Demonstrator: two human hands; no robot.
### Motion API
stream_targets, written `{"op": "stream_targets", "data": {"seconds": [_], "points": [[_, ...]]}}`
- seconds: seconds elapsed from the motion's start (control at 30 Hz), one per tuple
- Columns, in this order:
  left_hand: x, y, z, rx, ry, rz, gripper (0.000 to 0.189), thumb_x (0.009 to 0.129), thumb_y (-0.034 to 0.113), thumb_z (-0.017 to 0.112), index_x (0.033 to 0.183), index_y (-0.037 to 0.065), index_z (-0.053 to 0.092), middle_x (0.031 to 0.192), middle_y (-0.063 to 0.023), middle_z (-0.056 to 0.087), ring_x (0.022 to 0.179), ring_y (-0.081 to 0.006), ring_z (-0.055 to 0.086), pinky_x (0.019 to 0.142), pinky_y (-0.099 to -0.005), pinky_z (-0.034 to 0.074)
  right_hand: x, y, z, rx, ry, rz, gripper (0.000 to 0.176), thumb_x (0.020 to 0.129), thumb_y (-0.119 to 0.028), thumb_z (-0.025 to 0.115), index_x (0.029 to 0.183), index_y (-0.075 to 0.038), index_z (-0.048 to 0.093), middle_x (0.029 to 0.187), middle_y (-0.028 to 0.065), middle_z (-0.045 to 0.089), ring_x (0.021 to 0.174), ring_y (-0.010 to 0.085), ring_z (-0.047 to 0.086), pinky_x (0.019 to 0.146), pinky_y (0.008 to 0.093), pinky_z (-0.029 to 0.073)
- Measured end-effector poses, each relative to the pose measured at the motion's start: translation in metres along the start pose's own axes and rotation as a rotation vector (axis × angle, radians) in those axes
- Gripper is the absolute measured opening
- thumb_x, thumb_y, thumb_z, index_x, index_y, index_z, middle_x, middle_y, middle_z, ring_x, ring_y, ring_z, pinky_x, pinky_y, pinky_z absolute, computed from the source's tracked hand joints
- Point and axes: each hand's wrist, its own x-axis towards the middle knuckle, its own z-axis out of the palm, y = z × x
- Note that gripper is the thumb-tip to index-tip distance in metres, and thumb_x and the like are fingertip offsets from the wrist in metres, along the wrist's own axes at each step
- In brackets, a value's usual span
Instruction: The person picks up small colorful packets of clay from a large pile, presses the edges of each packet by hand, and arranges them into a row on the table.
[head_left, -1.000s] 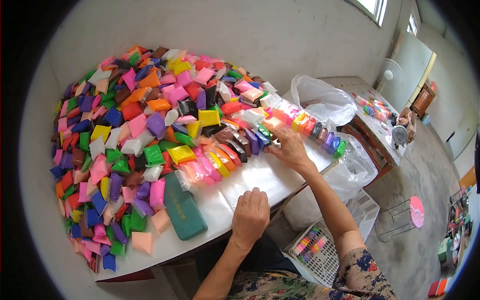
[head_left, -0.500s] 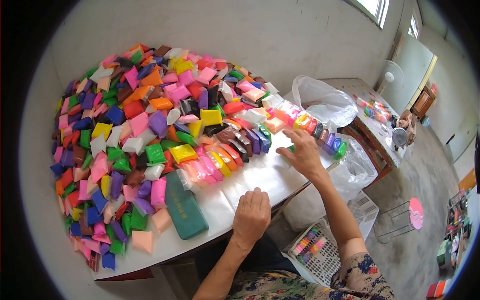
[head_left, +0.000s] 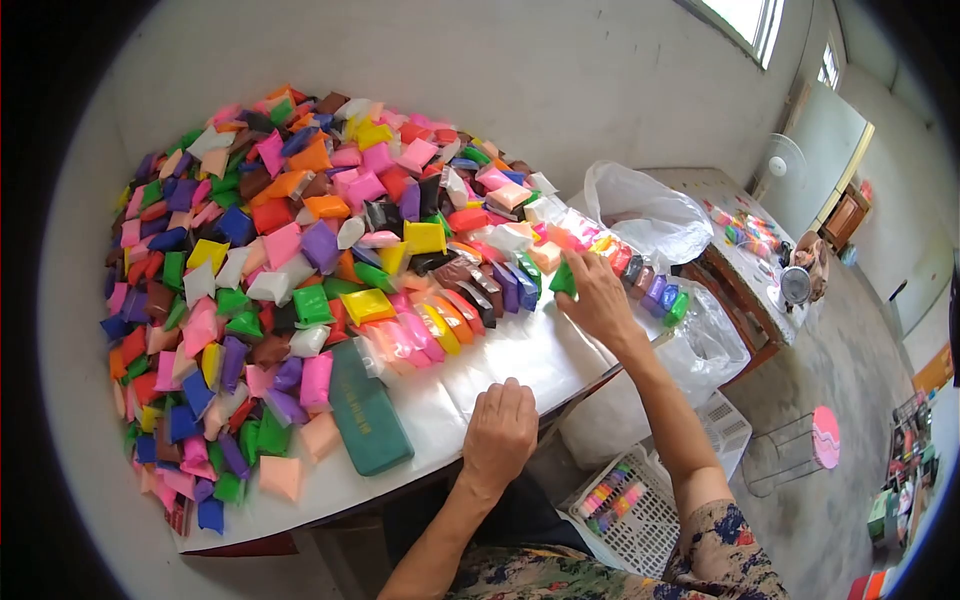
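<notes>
My right hand [head_left: 597, 302] reaches over the white tabletop, its thumb and fingers closed on a small green packet [head_left: 563, 279]. To its left lies a row of clear-wrapped packets in several colours [head_left: 440, 318]. Just beyond it, another multicoloured row [head_left: 640, 272] runs toward the table's right edge, partly covered by my fingers. My left hand [head_left: 502, 430] rests in a loose fist at the near edge of the table, and nothing shows in it. Left of that fist lies a dark green flat case [head_left: 368, 412] with gold lettering.
A large heap of coloured packets [head_left: 270, 230] covers the table's left and back. Clear plastic bags [head_left: 645, 215] sit at the right end. Below is a white plastic basket [head_left: 640, 530] holding packets. A second table [head_left: 690, 185], a fan [head_left: 783, 165] and a pink stool [head_left: 825, 437] stand farther right.
My right hand has moved slightly left and away from me, and the green packet at its fingers shows more clearly. My left hand stays nearly still. The view has shifted a little.
</notes>
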Motion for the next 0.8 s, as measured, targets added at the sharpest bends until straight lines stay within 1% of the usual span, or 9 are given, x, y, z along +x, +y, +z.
{"op": "stream_targets", "data": {"seconds": [0.1, 0.13, 0.23, 0.27, 0.37, 0.47, 0.67, 0.73, 0.8], "points": [[0.000, 0.000, 0.000, -0.001, 0.000, 0.001, 0.018, 0.077, 0.004, 0.066, 0.093, -0.001, 0.061, 0.100, -0.0163, 0.061, 0.090, -0.0305, 0.058, 0.080, -0.0389, 0.048, 0.032, 0.016, 0.015, -0.058, 0.068, -0.162, 0.065, 0.073, -0.006, 0.070, 0.135, 0.000, 0.050, 0.128, 0.0226, 0.055, 0.121, 0.0390, 0.052, 0.106, 0.0455, 0.044], [0.001, -0.001, -0.001, -0.001, -0.001, 0.002, 0.018, 0.077, 0.004, 0.066, 0.094, -0.001, 0.061, 0.100, -0.0162, 0.061, 0.090, -0.0304, 0.058, 0.080, -0.0389, 0.048, 0.040, 0.019, 0.016, -0.074, 0.044, -0.186, 0.064, 0.074, -0.005, 0.070, 0.134, 0.000, 0.049, 0.132, 0.0236, 0.053, 0.125, 0.0399, 0.050, 0.107, 0.0458, 0.044], [0.001, 0.000, 0.000, 0.004, -0.016, -0.008, 0.019, 0.077, 0.005, 0.067, 0.095, -0.001, 0.061, 0.100, -0.0161, 0.061, 0.090, -0.0302, 0.058, 0.080, -0.0386, 0.048, 0.062, 0.030, 0.030, -0.131, 0.035, -0.228, 0.062, 0.076, -0.005, 0.071, 0.135, 0.000, 0.049, 0.135, 0.0235, 0.051, 0.128, 0.0408, 0.048, 0.108, 0.0456, 0.043], [0.001, 0.000, 0.000, 0.007, -0.017, -0.010, 0.020, 0.077, 0.005, 0.067, 0.095, -0.001, 0.061, 0.100, -0.0160, 0.061, 0.090, -0.0301, 0.058, 0.080, -0.0385, 0.048, 0.065, 0.033, 0.034, -0.014, 0.012, -0.211, 0.057, 0.078, -0.002, 0.070, 0.131, 0.001, 0.050, 0.139, 0.0249, 0.049, 0.131, 0.0437, 0.047, 0.109, 0.0465, 0.043], [0.001, 0.000, 0.001, 0.014, -0.022, -0.015, 0.020, 0.077, 0.006, 0.067, 0.096, -0.001, 0.062, 0.100, -0.0160, 0.061, 0.089, -0.0300, 0.057, 0.080, -0.0384, 0.048, 0.066, 0.025, 0.030, 0.102, 0.028, -0.150, 0.049, 0.080, 0.002, 0.068, 0.126, 0.002, 0.053, 0.144, 0.0262, 0.045, 0.133, 0.0454, 0.046, 0.109, 0.0475, 0.044], [0.002, 0.000, 0.000, 0.024, -0.018, -0.010, 0.020, 0.078, 0.006, 0.066, 0.095, -0.002, 0.062, 0.099, -0.0162, 0.061, 0.089, -0.0299, 0.057, 0.079, -0.0383, 0.048, 0.064, 0.034, 0.035, 0.109, 0.076, -0.118, 0.042, 0.082, 0.003, 0.066, 0.122, 0.002, 0.054, 0.146, 0.0276, 0.043, 0.132, 0.0463, 0.047, 0.109, 0.0478, 0.044], [0.004, 0.001, -0.001, 0.049, 0.004, 0.010, 0.017, 0.078, 0.006, 0.066, 0.093, -0.001, 0.060, 0.097, -0.0162, 0.060, 0.088, -0.0299, 0.057, 0.078, -0.0382, 0.048, 0.060, 0.053, 0.061, 0.167, 0.217, -0.176, 0.041, 0.082, 0.003, 0.065, 0.121, 0.001, 0.055, 0.139, 0.0261, 0.049, 0.129, 0.0459, 0.050, 0.107, 0.0469, 0.045], [0.003, 0.001, -0.001, 0.045, 0.011, 0.009, 0.016, 0.079, 0.006, 0.065, 0.092, -0.001, 0.060, 0.097, -0.0161, 0.060, 0.088, -0.0300, 0.057, 0.078, -0.0384, 0.048, 0.059, 0.051, 0.065, 0.192, 0.257, -0.141, 0.038, 0.082, 0.002, 0.065, 0.120, 0.000, 0.058, 0.132, 0.0243, 0.053, 0.124, 0.0441, 0.054, 0.104, 0.0469, 0.046], [0.001, 0.000, 0.000, 0.081, -0.018, 0.019, 0.019, 0.080, 0.010, 0.064, 0.095, -0.002, 0.062, 0.099, -0.0157, 0.060, 0.089, -0.0281, 0.057, 0.079, -0.0369, 0.048, 0.061, 0.046, 0.064, 0.190, 0.268, -0.109, 0.035, 0.083, 0.000, 0.066, 0.118, 0.000, 0.061, 0.125, 0.0225, 0.056, 0.117, 0.0421, 0.057, 0.100, 0.0466, 0.048]]}}
